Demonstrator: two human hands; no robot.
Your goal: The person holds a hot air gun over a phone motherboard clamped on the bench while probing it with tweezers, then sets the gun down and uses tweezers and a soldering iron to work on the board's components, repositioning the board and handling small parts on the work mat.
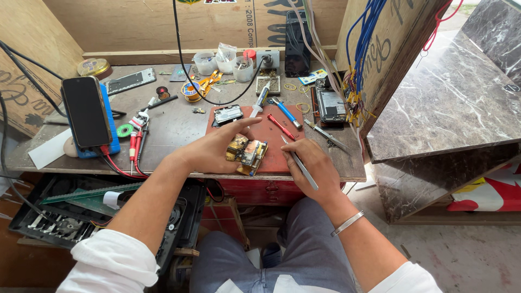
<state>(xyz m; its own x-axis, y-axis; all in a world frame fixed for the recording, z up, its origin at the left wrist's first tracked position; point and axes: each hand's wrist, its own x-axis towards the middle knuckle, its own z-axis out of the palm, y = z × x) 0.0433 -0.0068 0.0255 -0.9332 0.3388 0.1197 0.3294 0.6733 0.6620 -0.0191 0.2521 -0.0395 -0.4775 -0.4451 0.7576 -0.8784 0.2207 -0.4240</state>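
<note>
The left hand (220, 147) grips a circuit board (247, 153) at the workbench (173, 127) front edge; the right hand (310, 163) grips tweezers (299, 163).

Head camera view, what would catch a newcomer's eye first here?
At centre, the left hand holds a small gold-and-orange circuit board over a reddish-brown work mat, while the right hand grips slim metal tweezers. At the left stands a black smartphone on a blue stand.

A work mat (274, 135) lies at the bench's (173, 127) front edge. On it, a circuit board (247, 153) sits left of tweezers (299, 163). A phone (87, 111) stands near the left edge; small cups (223, 62) line the back edge.
</note>
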